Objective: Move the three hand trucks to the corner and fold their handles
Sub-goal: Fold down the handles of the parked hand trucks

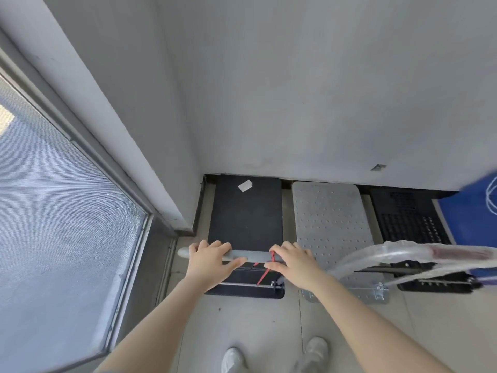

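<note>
Both my hands, left (211, 258) and right (291, 261), are wrapped around the grey handle (248, 256) of the black hand truck (246, 211) in the corner. The bar looks stiff and smooth; I'd hold it wide.

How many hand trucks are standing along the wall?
3: the black hand truck in the corner, held by both hands; the grey hand truck beside it; the slotted black hand truck rightmost, partly hidden.
</note>
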Demonstrator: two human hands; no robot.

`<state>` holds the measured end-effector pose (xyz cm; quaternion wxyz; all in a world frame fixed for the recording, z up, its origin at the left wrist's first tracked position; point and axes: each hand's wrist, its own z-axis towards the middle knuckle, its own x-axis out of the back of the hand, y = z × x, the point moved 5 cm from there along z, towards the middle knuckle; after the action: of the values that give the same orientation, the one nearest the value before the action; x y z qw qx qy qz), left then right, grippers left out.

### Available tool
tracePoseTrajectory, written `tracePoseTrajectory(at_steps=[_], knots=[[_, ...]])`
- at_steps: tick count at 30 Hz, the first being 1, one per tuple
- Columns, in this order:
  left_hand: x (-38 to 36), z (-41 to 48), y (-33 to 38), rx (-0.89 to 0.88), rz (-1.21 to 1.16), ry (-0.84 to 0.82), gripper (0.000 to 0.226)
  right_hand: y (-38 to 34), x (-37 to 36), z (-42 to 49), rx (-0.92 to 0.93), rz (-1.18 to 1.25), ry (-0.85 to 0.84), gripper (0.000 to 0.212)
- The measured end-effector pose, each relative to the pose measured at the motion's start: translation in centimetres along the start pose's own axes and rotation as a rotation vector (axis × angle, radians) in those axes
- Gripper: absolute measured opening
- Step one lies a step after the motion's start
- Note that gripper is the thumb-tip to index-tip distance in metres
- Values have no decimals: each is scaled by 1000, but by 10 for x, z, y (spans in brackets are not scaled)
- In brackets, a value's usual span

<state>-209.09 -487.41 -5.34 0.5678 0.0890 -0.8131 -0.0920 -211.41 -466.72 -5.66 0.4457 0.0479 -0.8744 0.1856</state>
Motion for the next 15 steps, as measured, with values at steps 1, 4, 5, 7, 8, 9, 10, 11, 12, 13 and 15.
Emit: tracePoseTrajectory(at_steps=[1, 4, 5, 7, 8, 9, 10, 11, 12, 13, 15], knots=[[0, 1, 4, 9, -1, -1, 63, 4, 2, 0, 1, 3, -5, 48], [1, 2, 9, 11, 10, -9, 69, 8, 5, 1, 19, 9, -10, 48], [3, 2, 9, 2, 6, 5, 83, 7, 5, 2, 27, 11, -5, 48], [6, 3, 6, -6, -2, 25, 104, 4, 5, 4, 39, 19, 6, 47], [8, 4, 4, -3, -3, 22, 108, 2, 5, 5, 42, 24, 12, 47], [8, 5, 2, 3, -4, 9, 109, 1, 4, 6, 42, 31, 14, 46], [9, 6, 1, 6, -3, -2, 108, -1, 4, 7, 43, 37, 15, 46], [9, 6, 0, 8, 1, -6, 107, -1, 4, 8, 46, 45, 17, 47], [8, 7, -1, 10, 4, -8, 107, -1, 3, 8, 47, 51, 18, 47], [8, 7, -1, 11, 10, -13, 108, 0, 3, 8, 48, 55, 19, 48], [5, 6, -1, 12, 28, -33, 107, 1, 1, 7, 47, 56, 23, 49]])
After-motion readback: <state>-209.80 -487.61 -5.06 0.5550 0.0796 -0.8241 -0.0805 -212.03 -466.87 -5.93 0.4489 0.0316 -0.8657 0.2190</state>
